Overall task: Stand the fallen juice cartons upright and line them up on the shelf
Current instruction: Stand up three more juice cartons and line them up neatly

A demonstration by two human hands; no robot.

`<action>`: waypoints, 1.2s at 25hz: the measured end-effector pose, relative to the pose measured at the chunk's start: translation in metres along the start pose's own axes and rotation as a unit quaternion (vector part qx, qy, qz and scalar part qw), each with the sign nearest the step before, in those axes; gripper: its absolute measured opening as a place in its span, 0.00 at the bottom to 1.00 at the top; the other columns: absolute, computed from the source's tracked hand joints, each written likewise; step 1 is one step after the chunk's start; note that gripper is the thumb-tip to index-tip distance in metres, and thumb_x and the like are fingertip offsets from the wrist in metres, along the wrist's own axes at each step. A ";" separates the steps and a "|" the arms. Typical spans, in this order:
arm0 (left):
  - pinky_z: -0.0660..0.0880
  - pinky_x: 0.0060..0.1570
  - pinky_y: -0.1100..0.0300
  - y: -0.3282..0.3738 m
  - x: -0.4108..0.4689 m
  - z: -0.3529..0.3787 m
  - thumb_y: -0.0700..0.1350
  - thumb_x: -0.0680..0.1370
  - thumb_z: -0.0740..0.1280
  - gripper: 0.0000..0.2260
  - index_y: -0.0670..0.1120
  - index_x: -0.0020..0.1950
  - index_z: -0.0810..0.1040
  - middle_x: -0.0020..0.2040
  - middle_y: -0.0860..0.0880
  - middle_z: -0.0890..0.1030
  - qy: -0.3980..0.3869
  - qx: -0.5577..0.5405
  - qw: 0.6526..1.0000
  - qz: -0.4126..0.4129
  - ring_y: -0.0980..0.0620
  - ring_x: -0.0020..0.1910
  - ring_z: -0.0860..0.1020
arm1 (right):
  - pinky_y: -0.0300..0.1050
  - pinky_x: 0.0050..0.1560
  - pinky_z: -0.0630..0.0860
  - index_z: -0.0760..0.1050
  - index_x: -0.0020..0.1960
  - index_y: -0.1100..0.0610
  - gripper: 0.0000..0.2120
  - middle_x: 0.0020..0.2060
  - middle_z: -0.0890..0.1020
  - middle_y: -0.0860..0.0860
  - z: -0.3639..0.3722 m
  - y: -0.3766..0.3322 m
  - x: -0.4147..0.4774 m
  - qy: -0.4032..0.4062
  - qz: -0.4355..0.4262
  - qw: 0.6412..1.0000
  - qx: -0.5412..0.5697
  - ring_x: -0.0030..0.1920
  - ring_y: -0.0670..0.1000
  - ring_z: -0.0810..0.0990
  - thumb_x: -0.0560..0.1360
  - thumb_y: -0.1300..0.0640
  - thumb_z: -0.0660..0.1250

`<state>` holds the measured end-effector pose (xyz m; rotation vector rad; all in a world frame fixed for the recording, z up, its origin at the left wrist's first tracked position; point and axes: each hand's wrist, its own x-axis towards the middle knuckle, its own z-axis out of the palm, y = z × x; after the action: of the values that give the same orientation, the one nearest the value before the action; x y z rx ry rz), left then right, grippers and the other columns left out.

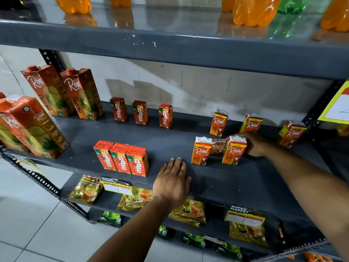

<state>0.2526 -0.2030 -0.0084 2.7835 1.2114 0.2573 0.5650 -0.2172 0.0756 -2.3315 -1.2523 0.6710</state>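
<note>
On the grey shelf, two small Real cartons stand upright near the front: one on the left, one on the right. A fallen carton lies on its side between and just behind them. My right hand wraps the right carton from behind. My left hand rests flat, fingers apart, on the shelf's front edge, holding nothing. Three more Real cartons stand along the back.
Three Maaza cartons stand in a tight row at the front left, three more Maaza cartons spaced along the back. Tall Real pineapple cartons fill the left end. Soda bottles stand on the shelf above, tea packets below.
</note>
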 end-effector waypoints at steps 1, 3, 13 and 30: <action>0.48 0.74 0.51 -0.001 0.001 -0.001 0.58 0.79 0.41 0.30 0.43 0.76 0.58 0.78 0.43 0.58 0.003 -0.001 1.000 0.000 0.44 0.77 0.53 | 0.38 0.41 0.70 0.75 0.45 0.50 0.11 0.39 0.76 0.47 0.000 0.003 0.003 -0.028 -0.036 0.999 -0.007 0.40 0.47 0.76 0.75 0.66 0.65; 0.47 0.74 0.51 -0.003 0.001 0.000 0.58 0.79 0.41 0.30 0.43 0.76 0.58 0.78 0.43 0.58 0.004 -0.001 1.000 -0.001 0.44 0.77 0.53 | 0.35 0.40 0.70 0.77 0.52 0.50 0.12 0.39 0.75 0.43 -0.002 0.008 0.004 -0.027 -0.025 0.999 0.001 0.39 0.45 0.78 0.74 0.65 0.68; 0.46 0.74 0.52 0.000 0.000 -0.006 0.57 0.79 0.41 0.30 0.44 0.77 0.56 0.79 0.44 0.56 -0.014 0.008 1.000 0.000 0.44 0.78 0.51 | 0.49 0.58 0.73 0.74 0.66 0.55 0.25 0.57 0.78 0.51 -0.015 0.030 -0.018 -0.020 -0.124 0.985 -0.120 0.57 0.53 0.76 0.70 0.65 0.74; 0.47 0.74 0.52 0.000 0.001 -0.003 0.56 0.80 0.42 0.29 0.43 0.77 0.56 0.79 0.44 0.56 -0.020 0.015 1.000 0.001 0.45 0.78 0.52 | 0.47 0.43 0.78 0.75 0.47 0.54 0.17 0.47 0.82 0.56 -0.013 0.065 -0.073 0.083 0.099 0.984 -0.121 0.43 0.55 0.79 0.63 0.50 0.75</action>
<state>0.2525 -0.2025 -0.0057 2.8010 1.2150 0.1836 0.5801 -0.3139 0.0659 -2.6738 -1.0888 0.3906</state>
